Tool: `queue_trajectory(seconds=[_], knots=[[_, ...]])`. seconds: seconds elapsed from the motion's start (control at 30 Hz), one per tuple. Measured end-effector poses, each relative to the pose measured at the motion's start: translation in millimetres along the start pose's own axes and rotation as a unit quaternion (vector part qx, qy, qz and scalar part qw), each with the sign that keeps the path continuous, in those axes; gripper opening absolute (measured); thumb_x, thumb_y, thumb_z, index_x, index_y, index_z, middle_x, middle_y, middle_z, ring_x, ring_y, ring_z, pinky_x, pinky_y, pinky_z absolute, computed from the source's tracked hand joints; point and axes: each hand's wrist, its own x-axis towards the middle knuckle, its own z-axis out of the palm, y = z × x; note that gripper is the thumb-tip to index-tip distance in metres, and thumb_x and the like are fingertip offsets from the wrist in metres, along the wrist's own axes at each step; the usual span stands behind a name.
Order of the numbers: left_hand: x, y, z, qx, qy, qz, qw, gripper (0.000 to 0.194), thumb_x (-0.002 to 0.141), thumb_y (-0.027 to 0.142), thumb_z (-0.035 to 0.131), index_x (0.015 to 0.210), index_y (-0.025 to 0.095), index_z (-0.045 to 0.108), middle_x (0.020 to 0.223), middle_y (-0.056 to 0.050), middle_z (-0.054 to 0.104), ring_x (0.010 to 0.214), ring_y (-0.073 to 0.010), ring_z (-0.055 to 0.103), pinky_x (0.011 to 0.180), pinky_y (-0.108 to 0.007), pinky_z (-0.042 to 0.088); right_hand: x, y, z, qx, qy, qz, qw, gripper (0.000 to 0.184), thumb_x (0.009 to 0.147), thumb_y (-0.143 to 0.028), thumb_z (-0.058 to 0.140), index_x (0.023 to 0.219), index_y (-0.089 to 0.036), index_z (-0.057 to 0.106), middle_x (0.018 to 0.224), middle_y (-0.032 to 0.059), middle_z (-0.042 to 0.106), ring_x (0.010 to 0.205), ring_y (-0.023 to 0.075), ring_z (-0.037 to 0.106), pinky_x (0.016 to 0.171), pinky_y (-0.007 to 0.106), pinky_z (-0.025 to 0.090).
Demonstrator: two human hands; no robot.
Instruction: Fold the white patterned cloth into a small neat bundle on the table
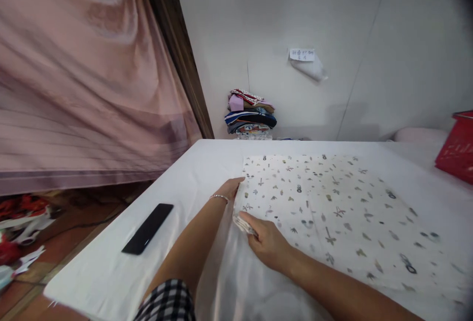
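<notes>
A white cloth printed with small green, grey and brown plant and figure motifs lies spread over the table, its layers folded at the near left corner. My right hand is closed on that corner, thumb on top, the folded layers showing beside the fingers. Farther up the left edge, my left hand pinches the cloth's border; most of its fingers are hidden. A bracelet circles the left wrist, and a black-and-white checked sleeve covers the upper forearm.
The white-covered table holds a black phone-like slab on its left. Behind the far edge rises a pile of folded fabrics by the wall. A red basket stands right. Pink curtain hangs left, above floor clutter.
</notes>
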Motion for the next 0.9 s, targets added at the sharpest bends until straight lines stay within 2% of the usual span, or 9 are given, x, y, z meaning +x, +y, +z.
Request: queue_trajectory(seconds=[0.13,0.23,0.33,0.47,0.6,0.67,0.73,0.8,0.9], knots=[[32,16,11.8,0.001,0.046,-0.017,0.999,0.021,0.082,0.026,0.064,0.093,0.008,0.066,0.077,-0.011,0.071,0.076,-0.0231,0.068,0.075,-0.034,0.054,-2,1,-8,0.055,0.018,0.043,0.997,0.063,0.077,-0.010,0.043,0.138,-0.022,0.049,0.095,0.0011,0.069,0.078,0.0155,0.061,0.075,0.028,0.049],[52,26,18.1,-0.001,0.079,-0.004,0.997,0.024,0.076,0.025,0.071,0.095,0.011,0.066,0.079,-0.010,0.072,0.079,-0.0229,0.068,0.076,-0.033,0.053,-3,1,-17,0.097,0.023,0.070,0.993,0.061,0.077,-0.012,0.045,0.136,-0.024,0.052,0.076,-0.0035,0.063,0.061,0.0110,0.051,0.063,0.024,0.045],[64,37,22.6,0.001,0.089,0.001,0.996,0.029,0.072,0.027,0.076,0.093,0.009,0.067,0.080,-0.012,0.072,0.079,-0.0250,0.068,0.075,-0.034,0.054,-3,2,-30,0.151,0.031,0.100,0.983,0.059,0.079,-0.014,0.046,0.137,-0.024,0.052,0.064,-0.0066,0.055,0.052,0.0080,0.040,0.053,0.021,0.038],[67,51,29.9,0.009,0.081,0.009,0.997,0.028,0.084,0.032,0.066,0.101,0.009,0.064,0.094,-0.010,0.069,0.084,-0.0192,0.065,0.077,-0.035,0.055,-8,5,-55,0.200,0.065,0.150,0.966,0.058,0.080,-0.018,0.049,0.137,-0.024,0.051,0.060,-0.0070,0.050,0.049,0.0071,0.032,0.049,0.020,0.033],[64,72,50.8,0.019,0.077,0.029,0.996,0.032,0.090,0.037,0.056,0.112,0.014,0.059,0.110,-0.007,0.062,0.093,-0.0183,0.062,0.079,-0.037,0.055,-26,9,-94,0.216,0.115,0.163,0.956,0.059,0.079,-0.023,0.053,0.137,-0.025,0.051,0.068,-0.0036,0.059,0.054,0.0092,0.041,0.054,0.022,0.040],[64,89,72.2,0.021,0.066,0.046,0.997,0.029,0.091,0.035,0.056,0.112,0.015,0.058,0.108,-0.007,0.061,0.090,-0.0164,0.061,0.076,-0.035,0.055,-42,11,-118,0.204,0.132,0.192,0.951,0.062,0.079,-0.027,0.055,0.140,-0.025,0.047,0.075,-0.0011,0.065,0.055,0.0110,0.047,0.055,0.024,0.044],[65,110,103.0,0.024,0.047,0.070,0.996,0.022,0.091,0.027,0.056,0.108,0.013,0.058,0.098,-0.006,0.063,0.082,-0.0138,0.062,0.072,-0.029,0.054,-63,17,-145,0.186,0.160,0.225,0.943,0.065,0.079,-0.032,0.057,0.142,-0.026,0.045,0.092,0.0032,0.069,0.063,0.0142,0.056,0.058,0.026,0.048],[67,130,143.4,0.031,0.021,0.098,0.994,0.016,0.089,0.017,0.055,0.103,0.011,0.058,0.083,-0.004,0.062,0.074,-0.0124,0.062,0.070,-0.025,0.053,-89,28,-172,0.163,0.210,0.245,0.932,0.065,0.078,-0.036,0.058,0.141,-0.027,0.047,0.116,0.0068,0.066,0.082,0.0196,0.064,0.066,0.029,0.053],[69,152,219.1,0.052,-0.031,0.139,0.989,0.018,0.085,0.010,0.056,0.103,0.009,0.056,0.072,-0.003,0.060,0.071,-0.0140,0.062,0.070,-0.025,0.053,-139,55,-205,0.111,0.289,0.276,0.910,0.065,0.076,-0.043,0.060,0.138,-0.028,0.051,0.138,0.0073,0.053,0.113,0.0278,0.059,0.080,0.033,0.054]])
